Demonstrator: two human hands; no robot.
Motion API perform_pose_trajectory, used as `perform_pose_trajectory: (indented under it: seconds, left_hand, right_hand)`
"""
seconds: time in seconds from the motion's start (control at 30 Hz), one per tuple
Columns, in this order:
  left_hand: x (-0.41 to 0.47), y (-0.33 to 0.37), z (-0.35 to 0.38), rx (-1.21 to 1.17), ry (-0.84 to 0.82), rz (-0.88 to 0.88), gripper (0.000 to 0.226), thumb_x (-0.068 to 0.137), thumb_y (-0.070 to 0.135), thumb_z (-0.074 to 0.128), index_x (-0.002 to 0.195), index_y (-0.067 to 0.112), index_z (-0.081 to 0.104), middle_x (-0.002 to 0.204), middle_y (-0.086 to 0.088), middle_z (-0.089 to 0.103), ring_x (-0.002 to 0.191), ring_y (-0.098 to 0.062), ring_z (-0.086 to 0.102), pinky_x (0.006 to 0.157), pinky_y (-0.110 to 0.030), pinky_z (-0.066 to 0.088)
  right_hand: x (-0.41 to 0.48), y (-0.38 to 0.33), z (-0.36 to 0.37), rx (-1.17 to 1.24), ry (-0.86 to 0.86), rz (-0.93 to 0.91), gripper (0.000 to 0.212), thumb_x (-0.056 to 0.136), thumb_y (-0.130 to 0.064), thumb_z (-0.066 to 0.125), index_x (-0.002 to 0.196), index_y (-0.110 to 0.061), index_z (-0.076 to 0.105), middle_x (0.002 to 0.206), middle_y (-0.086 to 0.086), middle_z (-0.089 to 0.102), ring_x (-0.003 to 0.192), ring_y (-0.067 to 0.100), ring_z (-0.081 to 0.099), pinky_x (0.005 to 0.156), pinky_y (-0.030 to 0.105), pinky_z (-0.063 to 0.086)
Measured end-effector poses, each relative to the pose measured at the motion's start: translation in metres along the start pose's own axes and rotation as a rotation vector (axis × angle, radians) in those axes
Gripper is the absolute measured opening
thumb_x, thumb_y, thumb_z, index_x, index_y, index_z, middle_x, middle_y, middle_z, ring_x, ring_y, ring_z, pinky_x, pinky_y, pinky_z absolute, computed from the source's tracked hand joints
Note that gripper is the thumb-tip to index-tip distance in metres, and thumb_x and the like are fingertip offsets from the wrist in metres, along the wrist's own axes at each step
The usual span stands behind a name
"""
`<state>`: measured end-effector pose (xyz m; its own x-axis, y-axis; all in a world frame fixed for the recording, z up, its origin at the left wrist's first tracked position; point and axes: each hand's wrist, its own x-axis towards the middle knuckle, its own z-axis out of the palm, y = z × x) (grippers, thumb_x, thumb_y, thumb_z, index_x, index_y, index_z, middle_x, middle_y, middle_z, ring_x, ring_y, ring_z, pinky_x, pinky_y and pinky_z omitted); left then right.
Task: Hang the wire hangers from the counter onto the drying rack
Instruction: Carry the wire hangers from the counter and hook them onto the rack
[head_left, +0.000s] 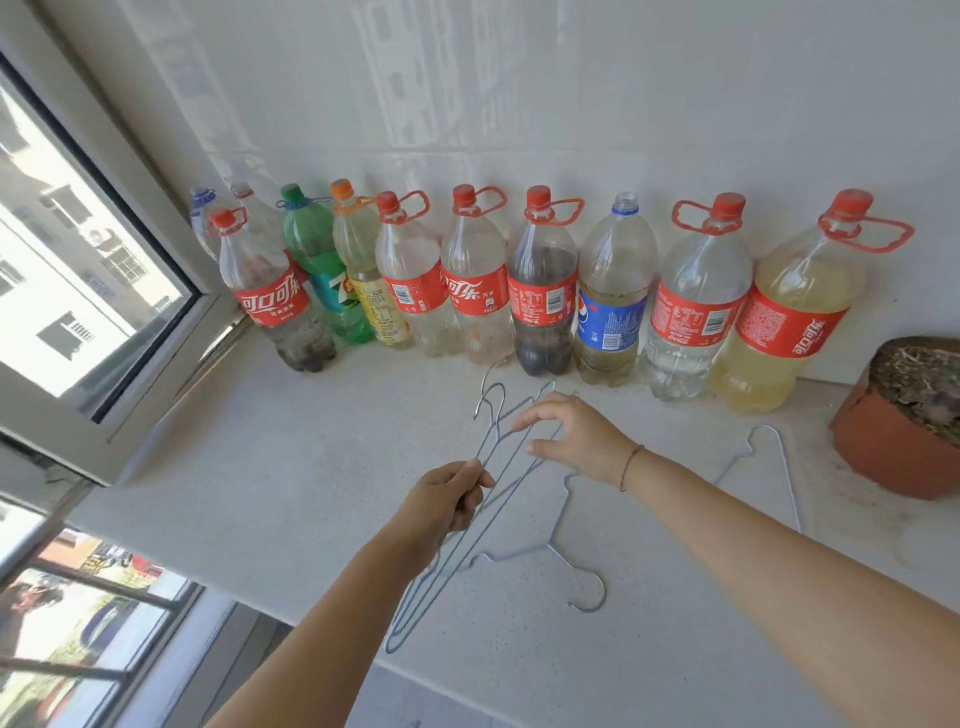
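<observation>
The left hand (447, 499) grips a bundle of wire hangers (482, 519), its fingers curled round the wires at about mid-length. We see the bundle slanting from the front edge of the counter (260, 493) up toward the back, its lower end at that edge and its hooks raised at the far end. Just right of the bundle, a loose hanger (549, 544) lies flat near the front edge, hook toward us. Beyond the left hand, the right hand (571, 436) reaches over the upper part of the bundle with fingers extended and grasping nothing; we cannot tell whether the fingertips touch the wires. A thin bracelet (631, 465) circles its wrist. A further hanger (787, 478) lies toward the right edge, beside a terracotta pot (893, 447). Along the back edge, against the tiled wall, stands a row of plastic bottles (540, 291). A window (78, 234) borders the left edge.
</observation>
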<state>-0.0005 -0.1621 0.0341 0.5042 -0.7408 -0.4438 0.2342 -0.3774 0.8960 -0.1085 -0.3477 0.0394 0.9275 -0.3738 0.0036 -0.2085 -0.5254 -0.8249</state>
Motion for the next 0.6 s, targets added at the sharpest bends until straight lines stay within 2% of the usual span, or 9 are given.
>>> perform_pose_trajectory:
  seconds: [0.1, 0.2, 0.23, 0.33, 0.43, 0.5, 0.6]
  left_hand:
    - [-0.021, 0.017, -0.010, 0.009, -0.030, 0.028, 0.032, 0.100, 0.026, 0.039, 0.079, 0.010, 0.058, 0.053, 0.003, 0.036, 0.044, -0.009, 0.024, 0.046, -0.020, 0.019]
    - [-0.047, 0.035, -0.018, 0.027, -0.036, 0.067, 0.032, 0.100, 0.026, 0.039, 0.079, 0.011, 0.059, 0.052, 0.005, 0.036, 0.044, -0.008, 0.024, 0.048, -0.022, 0.017]
    - [-0.056, 0.040, -0.020, 0.033, -0.029, 0.079, 0.032, 0.100, 0.025, 0.039, 0.080, 0.010, 0.058, 0.052, 0.005, 0.036, 0.044, -0.008, 0.023, 0.048, -0.022, 0.016]
    - [-0.082, 0.050, -0.024, 0.037, 0.013, 0.103, 0.032, 0.100, 0.024, 0.039, 0.082, 0.008, 0.059, 0.052, 0.003, 0.037, 0.044, -0.008, 0.024, 0.047, -0.021, 0.017]
    - [-0.111, 0.056, -0.024, -0.002, 0.088, 0.131, 0.032, 0.100, 0.022, 0.038, 0.085, 0.006, 0.061, 0.054, -0.001, 0.049, 0.045, -0.010, 0.033, 0.046, -0.019, 0.025]
    - [-0.129, 0.060, -0.026, -0.066, 0.145, 0.149, 0.032, 0.100, 0.019, 0.036, 0.086, 0.006, 0.062, 0.061, -0.004, 0.057, 0.047, -0.011, 0.043, 0.047, -0.018, 0.035]
    - [-0.154, 0.062, -0.036, -0.160, 0.276, 0.170, 0.030, 0.101, 0.017, 0.036, 0.095, 0.006, 0.064, 0.064, -0.001, 0.055, 0.050, -0.009, 0.044, 0.047, -0.017, 0.036]
  right_hand:
    - [0.005, -0.024, -0.009, -0.005, -0.022, -0.044, 0.018, 0.076, -0.023, 0.073, 0.093, -0.028, 0.070, 0.105, -0.005, 0.067, 0.103, 0.009, 0.059, 0.095, 0.023, 0.044]
    - [0.005, -0.053, -0.018, 0.069, -0.133, -0.069, 0.024, 0.076, -0.024, 0.074, 0.099, -0.015, 0.071, 0.105, 0.000, 0.071, 0.097, 0.008, 0.064, 0.084, 0.007, 0.044]
    - [0.004, -0.062, -0.020, 0.089, -0.189, -0.071, 0.027, 0.076, -0.024, 0.074, 0.101, -0.013, 0.071, 0.104, 0.000, 0.071, 0.094, 0.006, 0.064, 0.082, 0.007, 0.045]
    - [0.001, -0.083, -0.027, 0.116, -0.342, -0.074, 0.027, 0.077, -0.029, 0.073, 0.100, -0.015, 0.071, 0.100, 0.001, 0.072, 0.089, 0.006, 0.064, 0.081, 0.016, 0.050]
    - [-0.004, -0.104, -0.029, 0.167, -0.429, -0.099, 0.032, 0.075, -0.034, 0.073, 0.098, -0.012, 0.071, 0.100, 0.012, 0.071, 0.085, 0.013, 0.063, 0.083, 0.028, 0.052]
    - [-0.011, -0.120, -0.032, 0.162, -0.496, -0.121, 0.035, 0.075, -0.035, 0.072, 0.099, -0.009, 0.071, 0.093, 0.017, 0.069, 0.077, 0.012, 0.059, 0.076, 0.027, 0.050]
    - [-0.023, -0.141, -0.039, 0.157, -0.625, -0.152, 0.035, 0.076, -0.035, 0.072, 0.097, -0.007, 0.072, 0.072, 0.003, 0.063, 0.067, 0.010, 0.052, 0.062, 0.021, 0.043]
